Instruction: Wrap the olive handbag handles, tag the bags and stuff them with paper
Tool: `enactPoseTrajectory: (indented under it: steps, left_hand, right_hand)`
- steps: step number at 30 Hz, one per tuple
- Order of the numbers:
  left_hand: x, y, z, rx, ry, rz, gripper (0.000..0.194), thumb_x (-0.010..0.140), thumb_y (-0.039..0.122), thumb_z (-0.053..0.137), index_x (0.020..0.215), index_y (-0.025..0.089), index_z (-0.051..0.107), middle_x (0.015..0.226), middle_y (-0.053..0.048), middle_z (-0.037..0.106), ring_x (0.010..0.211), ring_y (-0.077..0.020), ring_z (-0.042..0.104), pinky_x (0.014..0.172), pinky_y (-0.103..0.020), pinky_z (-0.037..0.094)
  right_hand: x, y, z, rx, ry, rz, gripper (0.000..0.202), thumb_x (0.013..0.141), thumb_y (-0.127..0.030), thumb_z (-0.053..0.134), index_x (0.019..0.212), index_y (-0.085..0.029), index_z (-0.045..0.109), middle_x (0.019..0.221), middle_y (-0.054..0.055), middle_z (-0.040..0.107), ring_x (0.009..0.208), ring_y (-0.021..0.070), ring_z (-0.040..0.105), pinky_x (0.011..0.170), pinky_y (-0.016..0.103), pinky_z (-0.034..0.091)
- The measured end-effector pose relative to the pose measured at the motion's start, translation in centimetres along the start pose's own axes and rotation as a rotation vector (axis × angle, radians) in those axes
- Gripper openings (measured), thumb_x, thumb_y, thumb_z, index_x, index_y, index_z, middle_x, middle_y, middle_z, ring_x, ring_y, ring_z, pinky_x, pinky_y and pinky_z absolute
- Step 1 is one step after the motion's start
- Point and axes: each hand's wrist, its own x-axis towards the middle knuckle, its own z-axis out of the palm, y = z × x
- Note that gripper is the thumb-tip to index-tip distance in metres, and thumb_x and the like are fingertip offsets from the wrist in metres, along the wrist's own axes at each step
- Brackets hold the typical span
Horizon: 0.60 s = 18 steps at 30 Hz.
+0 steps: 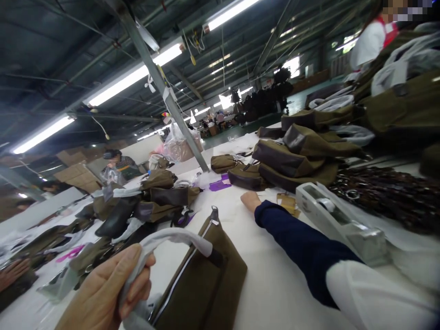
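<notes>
My left hand [110, 286] is closed around the pale-wrapped handle [172, 236] of an olive-brown handbag [209, 279]. This bag stands tilted on the white table, and its light zipper edge and a small metal ring at the top corner show. My right hand [250, 200] is stretched forward over the table, in a dark blue sleeve cover. Its fingers are turned away, so I cannot see what they do. Close to it lie a yellowish-brown piece [288, 204] and a pile of olive bags with dark bottoms [288, 158].
A grey tape dispenser [340, 224] stands beside my right forearm, with a heap of dark brown straps [392, 197] behind it. More bags [165, 201] pile up at left. Purple pieces [220, 183] lie mid-table. A slanted metal post [172, 101] rises there. Co-workers are around; one hand [15, 274] shows far left.
</notes>
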Motion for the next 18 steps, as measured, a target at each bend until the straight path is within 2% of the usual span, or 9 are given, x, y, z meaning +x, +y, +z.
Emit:
enactPoseTrajectory:
  steps: [2,5,10,13,15,18]
  left_hand:
    - [0.0,0.4,0.6,0.050,-0.047,-0.008,0.039,0.076,0.060,0.067,0.076,0.020,0.067,0.040,0.005,0.043,0.043,-0.0093,0.033,0.046,-0.021,0.040]
    - [0.0,0.9,1.3,0.098,-0.059,0.012,0.042,0.076,0.063,0.065,0.077,0.021,0.066,0.043,0.005,0.044,0.048,-0.0116,0.037,0.050,-0.022,0.042]
    - [-0.3,1.4,2.6,0.080,-0.090,0.054,0.040,0.076,0.058,0.067,0.081,0.019,0.067,0.046,0.006,0.044,0.049,-0.0111,0.035,0.050,-0.022,0.038]
    - [-0.5,1.7,3.3,0.050,-0.158,0.087,0.040,0.079,0.056,0.065,0.087,0.016,0.068,0.046,0.006,0.045,0.050,-0.0106,0.036,0.051,-0.020,0.036]
    - [-0.5,1.9,3.5,0.049,-0.226,0.095,0.041,0.082,0.055,0.063,0.089,0.015,0.067,0.046,0.006,0.046,0.050,-0.0104,0.038,0.052,-0.020,0.035]
    - [-0.8,2.3,3.2,0.079,-0.312,0.125,0.040,0.086,0.054,0.058,0.088,0.014,0.067,0.048,0.005,0.049,0.051,-0.0100,0.042,0.056,-0.020,0.039]
  right_hand:
    - [0.2,-0.1,0.0,0.039,0.009,0.022,0.026,0.094,-0.032,0.062,0.109,-0.012,0.064,0.112,0.010,0.065,0.105,0.0224,0.062,0.092,0.044,0.052]
    - [0.0,0.5,-0.6,0.131,0.037,0.066,0.025,0.093,-0.032,0.062,0.107,-0.012,0.064,0.110,0.009,0.065,0.103,0.0217,0.063,0.091,0.044,0.052]
    - [-1.6,1.1,-3.8,0.363,0.149,0.097,0.010,0.088,-0.019,0.060,0.088,-0.011,0.065,0.095,0.010,0.069,0.093,0.0219,0.065,0.083,0.036,0.051]
    - [-4.4,0.0,-6.9,0.541,0.248,0.016,0.013,0.087,-0.018,0.050,0.087,-0.013,0.063,0.091,0.009,0.071,0.085,0.0188,0.066,0.071,0.027,0.049]
    - [-7.3,-1.1,-9.4,0.647,0.288,-0.051,0.016,0.088,-0.021,0.043,0.090,-0.015,0.058,0.088,0.006,0.071,0.068,0.0137,0.063,0.059,0.023,0.047]
    - [-12.8,-3.1,-12.8,1.053,0.255,-0.224,0.012,0.086,-0.026,0.040,0.091,-0.018,0.048,0.080,0.002,0.072,0.045,0.0084,0.050,0.043,0.020,0.039]
